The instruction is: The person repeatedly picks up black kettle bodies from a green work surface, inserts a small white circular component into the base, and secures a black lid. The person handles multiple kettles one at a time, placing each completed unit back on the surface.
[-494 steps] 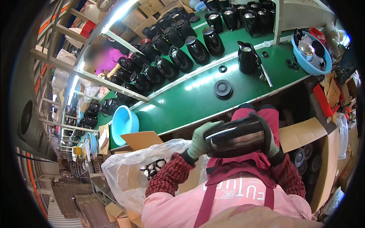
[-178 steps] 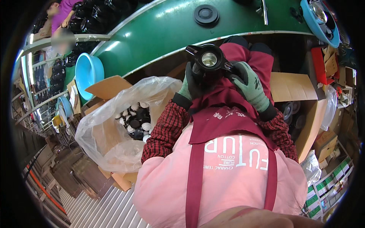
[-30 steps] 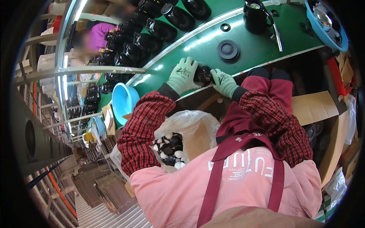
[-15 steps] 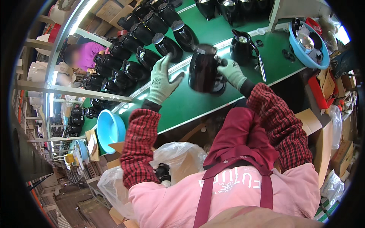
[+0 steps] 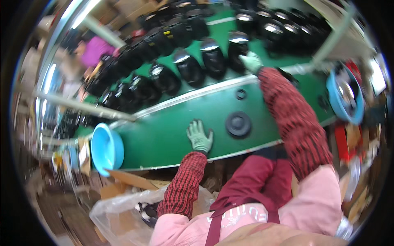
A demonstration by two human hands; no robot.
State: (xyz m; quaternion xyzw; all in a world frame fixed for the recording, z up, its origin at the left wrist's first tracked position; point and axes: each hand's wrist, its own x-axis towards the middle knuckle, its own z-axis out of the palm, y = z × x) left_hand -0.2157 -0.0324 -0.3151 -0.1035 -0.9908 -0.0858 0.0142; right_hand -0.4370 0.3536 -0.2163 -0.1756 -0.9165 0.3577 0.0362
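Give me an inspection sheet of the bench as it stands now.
Surface: green bench, long and shiny.
Job's things: black kettle under the right hand; a round black base beside the left hand.
Clutter: rows of black kettles, blue basin, second blue basin.
Hands: left flat on the bench, fingers spread; right reaching onto the kettle.
Cables: nothing seen.
Surroundings: plastic bag in a carton, another person far left.

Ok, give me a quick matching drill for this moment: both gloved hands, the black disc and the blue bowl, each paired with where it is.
Things:
1. left gloved hand
2. right gloved hand
3. round black plastic disc
4. blue plastic bowl

Places:
A. at the green table's left end
B. flat on the table, palm down
C. stretched out to a black kettle in the row
D. lying between the two arms

Pairs: 1-B, 2-C, 3-D, 4-A
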